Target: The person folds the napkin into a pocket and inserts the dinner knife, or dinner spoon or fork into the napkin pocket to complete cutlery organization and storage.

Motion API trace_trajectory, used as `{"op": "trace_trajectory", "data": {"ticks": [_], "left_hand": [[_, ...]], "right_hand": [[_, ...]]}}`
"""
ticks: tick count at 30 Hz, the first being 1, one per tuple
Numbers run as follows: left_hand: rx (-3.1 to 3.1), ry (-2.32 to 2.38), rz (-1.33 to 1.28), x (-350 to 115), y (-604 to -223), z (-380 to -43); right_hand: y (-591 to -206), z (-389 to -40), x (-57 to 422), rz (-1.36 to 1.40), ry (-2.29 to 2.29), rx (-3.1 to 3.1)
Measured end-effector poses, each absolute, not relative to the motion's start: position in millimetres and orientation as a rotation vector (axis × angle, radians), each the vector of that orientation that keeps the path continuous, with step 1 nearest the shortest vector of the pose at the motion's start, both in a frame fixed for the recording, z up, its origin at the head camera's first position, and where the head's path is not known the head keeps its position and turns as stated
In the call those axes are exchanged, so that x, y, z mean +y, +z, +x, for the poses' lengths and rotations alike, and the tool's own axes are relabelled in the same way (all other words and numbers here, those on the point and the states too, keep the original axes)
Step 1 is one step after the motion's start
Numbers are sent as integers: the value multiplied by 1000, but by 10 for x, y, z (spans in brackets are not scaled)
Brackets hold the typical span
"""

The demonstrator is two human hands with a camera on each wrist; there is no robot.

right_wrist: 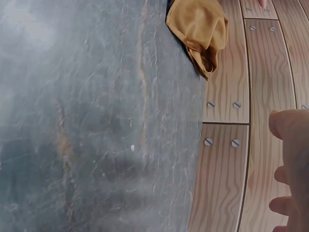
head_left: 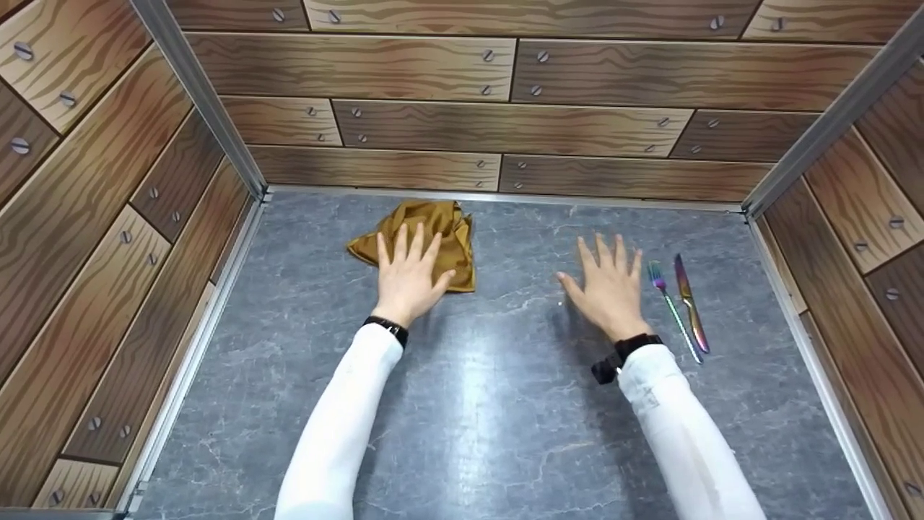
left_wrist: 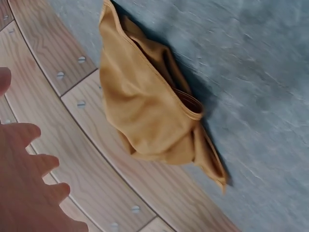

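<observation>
A crumpled mustard-brown cloth (head_left: 456, 253) lies on the grey marbled surface near the back wall, left of the middle. My left hand (head_left: 410, 283) is held over it with fingers spread, and overlaps it in the head view. In the left wrist view the cloth (left_wrist: 145, 101) stands apart from the fingers (left_wrist: 46, 164). My right hand (head_left: 610, 290) is also spread and holds nothing. Just right of it lie a fork (head_left: 673, 310) with a rainbow sheen and a table knife (head_left: 690, 300) of similar finish, side by side with their handles toward me.
Wood-patterned walls with printed screws enclose the surface at the back (head_left: 404, 65), left (head_left: 108, 238) and right (head_left: 866, 217). Metal strips (head_left: 216, 289) run along the edges and corners. Dark bands (head_left: 386, 328) circle both wrists over white sleeves.
</observation>
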State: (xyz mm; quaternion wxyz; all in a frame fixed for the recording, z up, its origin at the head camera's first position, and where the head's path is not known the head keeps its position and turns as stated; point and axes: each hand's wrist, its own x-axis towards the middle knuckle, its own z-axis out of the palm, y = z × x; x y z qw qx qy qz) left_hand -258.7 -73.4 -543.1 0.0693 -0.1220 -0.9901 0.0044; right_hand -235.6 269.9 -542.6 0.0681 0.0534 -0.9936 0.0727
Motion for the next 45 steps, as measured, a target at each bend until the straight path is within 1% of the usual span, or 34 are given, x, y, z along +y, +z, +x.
{"op": "trace_trajectory", "data": {"ticks": [6, 20, 30, 37, 45], "left_hand": [[-2973, -46, -318, -873, -5536, -2494], [-2980, -135, -270, -1042, -5722, -2377], [-3040, -177, -286, -1049, -5947, -2080], [-3003, -169, -265, -1058, -5905, -2146], [-2965, -197, -258, -1110, -5754, -2317]], "right_hand": [[-5484, -2274, 2812, 196, 243, -2961], [-5601, -2157, 2983, 153, 274, -2950], [-5863, -1851, 3002, 139, 336, -2989], [-5799, -1931, 3009, 144, 332, -2954], [-5588, -2137, 2992, 165, 329, -2942]]}}
